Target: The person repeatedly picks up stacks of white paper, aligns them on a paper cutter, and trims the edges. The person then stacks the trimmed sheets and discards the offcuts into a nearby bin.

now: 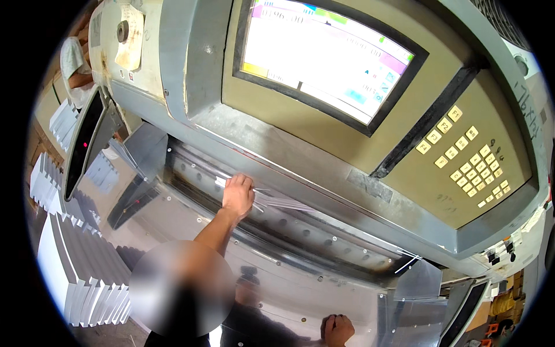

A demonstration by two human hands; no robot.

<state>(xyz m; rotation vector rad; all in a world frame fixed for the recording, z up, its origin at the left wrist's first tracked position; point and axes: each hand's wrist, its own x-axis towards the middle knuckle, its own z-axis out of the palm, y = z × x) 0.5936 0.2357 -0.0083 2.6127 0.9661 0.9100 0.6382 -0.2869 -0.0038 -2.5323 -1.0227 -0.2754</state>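
Note:
My left hand (238, 195) reaches forward into the slot of a paper cutting machine, its fingers closed round a bunch of thin white paper strips (289, 205). The strips stick out on both sides of the fist and trail to the right under the machine's front beam. My right hand (337, 331) is curled into a fist low on the shiny metal table (347, 289), near the bottom edge; no object shows in it. A few more thin strips (407, 264) lie at the slot's right end.
Above the slot are a lit screen (324, 61) and a keypad (477, 170). Dark upright sensor panels (85, 144) flank the table. Stacked white paper (87, 272) stands at the left. Another person (75, 66) is at the far left. A blurred patch covers part of the lower middle.

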